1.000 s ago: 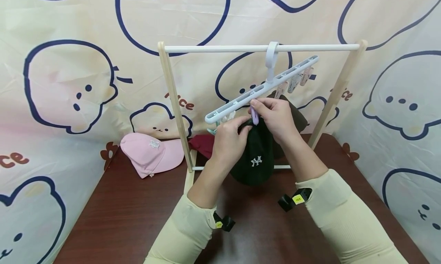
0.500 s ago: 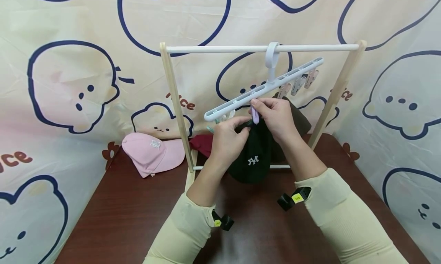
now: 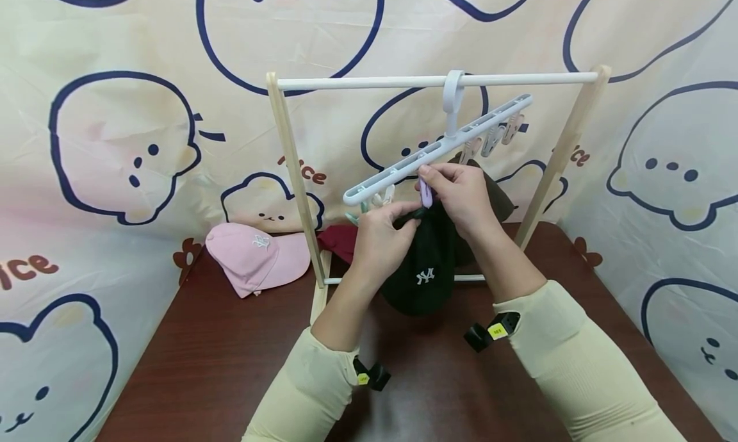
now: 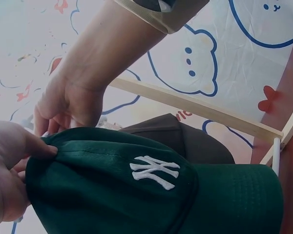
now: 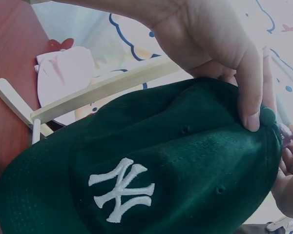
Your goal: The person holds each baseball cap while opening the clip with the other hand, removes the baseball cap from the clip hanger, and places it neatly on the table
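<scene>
My left hand (image 3: 380, 243) pinches the crown of a dark green baseball cap (image 3: 415, 294) with a white NY emblem. The cap hangs brim down, as its brim (image 4: 239, 195) in the left wrist view shows. Close by, my right hand (image 3: 464, 198) pinches a purple clothes clip (image 3: 425, 192) under a white clip hanger (image 3: 398, 171). The clip's lower end meets the top of the cap; whether its tips grip the fabric cannot be made out. In the right wrist view the left thumb (image 5: 253, 119) presses the crown beside its top button (image 5: 267, 116).
The hanger hooks over the white bar (image 3: 357, 82) of a wooden rack and slants, its left end lower. Several other clips (image 3: 492, 139) hang from it. A dark brown cap (image 3: 500, 198) hangs behind my right hand. A pink cap (image 3: 254, 256) and a maroon cap (image 3: 337, 241) lie left.
The hanger has swung slightly and come back. The green cap has swayed a little, and my left fingers have dropped slightly. My right hand keeps its hold on the purple clip.
</scene>
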A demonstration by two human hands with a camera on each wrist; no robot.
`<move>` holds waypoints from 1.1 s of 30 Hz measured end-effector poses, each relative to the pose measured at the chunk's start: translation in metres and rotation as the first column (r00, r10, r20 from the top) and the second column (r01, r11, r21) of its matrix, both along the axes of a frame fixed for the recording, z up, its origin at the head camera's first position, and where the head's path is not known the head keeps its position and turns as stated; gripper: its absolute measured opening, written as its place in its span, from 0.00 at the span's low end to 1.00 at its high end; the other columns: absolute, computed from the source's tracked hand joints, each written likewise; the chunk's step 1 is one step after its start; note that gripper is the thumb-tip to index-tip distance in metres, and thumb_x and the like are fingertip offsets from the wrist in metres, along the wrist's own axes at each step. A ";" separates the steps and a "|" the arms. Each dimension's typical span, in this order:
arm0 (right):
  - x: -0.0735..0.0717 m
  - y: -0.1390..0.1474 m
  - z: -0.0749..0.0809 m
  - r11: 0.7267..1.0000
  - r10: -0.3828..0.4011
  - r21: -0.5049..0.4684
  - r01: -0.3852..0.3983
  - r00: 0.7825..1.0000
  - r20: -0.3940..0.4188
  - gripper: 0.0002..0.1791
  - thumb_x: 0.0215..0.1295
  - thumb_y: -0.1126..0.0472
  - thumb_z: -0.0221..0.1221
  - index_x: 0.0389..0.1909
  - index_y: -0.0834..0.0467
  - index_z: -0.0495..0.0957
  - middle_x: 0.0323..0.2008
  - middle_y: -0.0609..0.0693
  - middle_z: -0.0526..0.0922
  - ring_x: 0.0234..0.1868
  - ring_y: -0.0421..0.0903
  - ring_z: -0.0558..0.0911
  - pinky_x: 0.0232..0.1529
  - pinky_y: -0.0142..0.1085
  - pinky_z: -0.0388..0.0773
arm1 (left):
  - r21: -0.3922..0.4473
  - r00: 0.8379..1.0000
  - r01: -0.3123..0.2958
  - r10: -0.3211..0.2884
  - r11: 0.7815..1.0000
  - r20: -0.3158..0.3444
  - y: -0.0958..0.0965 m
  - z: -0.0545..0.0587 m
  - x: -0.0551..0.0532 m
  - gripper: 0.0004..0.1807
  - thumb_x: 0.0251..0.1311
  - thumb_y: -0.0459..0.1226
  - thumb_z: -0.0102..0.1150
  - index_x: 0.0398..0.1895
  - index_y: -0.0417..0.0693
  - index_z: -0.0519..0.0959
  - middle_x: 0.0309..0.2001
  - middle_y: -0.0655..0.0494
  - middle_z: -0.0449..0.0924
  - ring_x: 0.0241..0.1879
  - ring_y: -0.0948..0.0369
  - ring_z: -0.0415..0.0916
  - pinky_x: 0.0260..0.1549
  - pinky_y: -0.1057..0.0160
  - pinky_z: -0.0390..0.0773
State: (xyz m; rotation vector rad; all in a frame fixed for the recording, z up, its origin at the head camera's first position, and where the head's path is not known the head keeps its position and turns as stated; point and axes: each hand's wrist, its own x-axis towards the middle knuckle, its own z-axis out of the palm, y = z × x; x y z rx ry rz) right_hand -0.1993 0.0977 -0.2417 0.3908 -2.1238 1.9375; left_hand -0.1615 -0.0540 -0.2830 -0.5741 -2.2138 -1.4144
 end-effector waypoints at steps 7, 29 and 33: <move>0.000 0.002 -0.002 1.000 0.021 -0.022 -0.021 1.000 0.004 0.15 0.68 0.54 0.62 0.40 0.64 0.85 0.25 0.50 0.84 0.24 0.43 0.79 0.29 0.32 0.75 | -0.015 1.000 0.006 -0.006 1.000 0.005 -0.004 -0.009 0.008 0.10 0.61 0.31 0.64 0.44 0.44 0.87 0.42 0.53 0.88 0.46 0.62 0.83 0.50 0.65 0.80; -0.002 0.005 -0.018 0.997 0.025 0.077 -0.020 0.998 -0.063 0.22 0.68 0.51 0.61 0.55 0.61 0.81 0.45 0.55 0.86 0.42 0.46 0.83 0.48 0.37 0.83 | 0.061 0.984 0.007 -0.018 0.998 0.180 -0.054 -0.020 0.040 0.10 0.59 0.33 0.67 0.43 0.50 0.87 0.39 0.58 0.88 0.43 0.64 0.84 0.50 0.62 0.81; -0.003 0.006 -0.021 0.997 0.042 0.068 -0.037 0.996 -0.075 0.21 0.68 0.53 0.61 0.55 0.62 0.81 0.43 0.53 0.86 0.40 0.46 0.82 0.46 0.34 0.83 | 0.067 0.966 -0.024 0.006 0.997 0.258 -0.067 -0.028 0.045 0.09 0.59 0.34 0.67 0.42 0.50 0.87 0.39 0.58 0.88 0.42 0.64 0.84 0.50 0.61 0.81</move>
